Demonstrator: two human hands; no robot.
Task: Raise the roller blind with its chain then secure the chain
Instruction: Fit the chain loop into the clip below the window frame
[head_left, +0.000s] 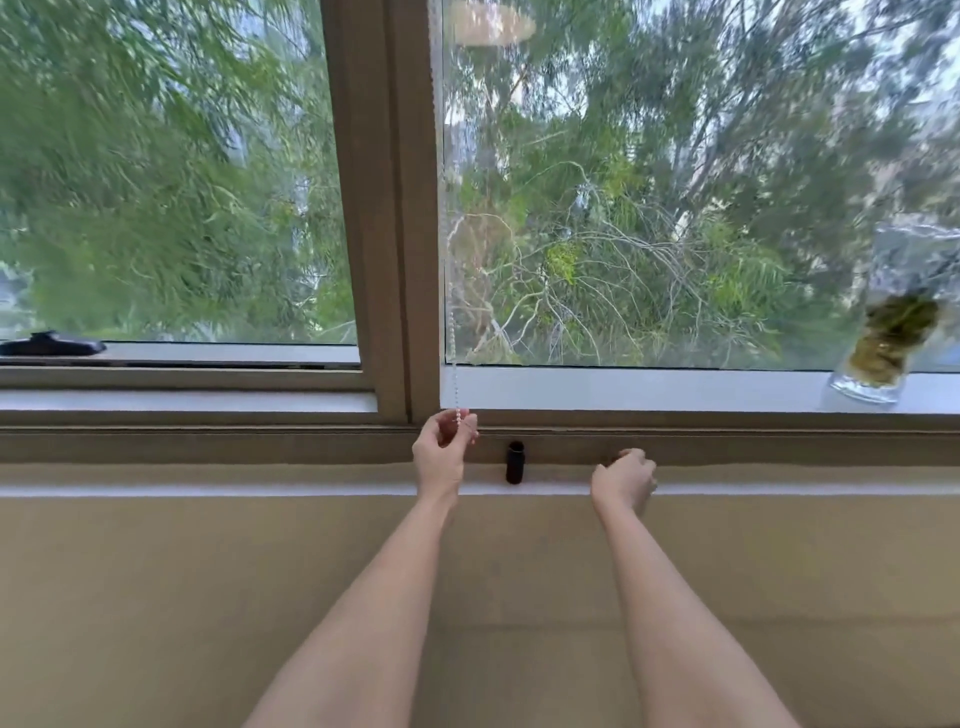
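Standing on the sill, a glass vase (866, 382) holds greenery; the chain (455, 343) hangs pinched in the left hand (444, 452)'s grip, right hand (625, 478) curled closed.

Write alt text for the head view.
A person's left hand pinches a beaded blind chain hanging beside the window frame, while the right hand rests curled at the sill. Between them stands a small black cylinder; trees fill the glass.

chain (455, 358) — left of jar (891, 332)
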